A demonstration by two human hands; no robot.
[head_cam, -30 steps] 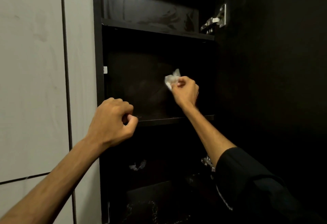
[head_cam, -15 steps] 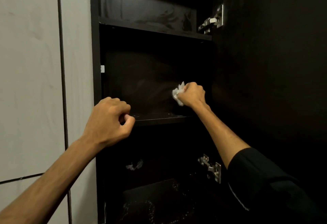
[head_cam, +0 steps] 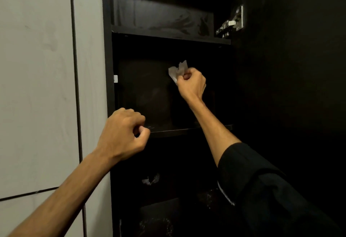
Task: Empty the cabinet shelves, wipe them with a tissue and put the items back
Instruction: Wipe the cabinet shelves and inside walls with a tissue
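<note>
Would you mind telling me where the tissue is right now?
The tissue is pinched in the right hand, inside the middle cabinet compartment, between the upper shelf and lower shelf.

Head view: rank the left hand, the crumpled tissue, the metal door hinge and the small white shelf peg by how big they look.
1. left hand, nearest the camera, so enlarged
2. metal door hinge
3. crumpled tissue, part hidden in the right hand; close to the hinge
4. white shelf peg

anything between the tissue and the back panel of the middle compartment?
Nothing visible. The right hand grips the tissue up against the dark back panel; no items show in that compartment, though it's dim.
</note>
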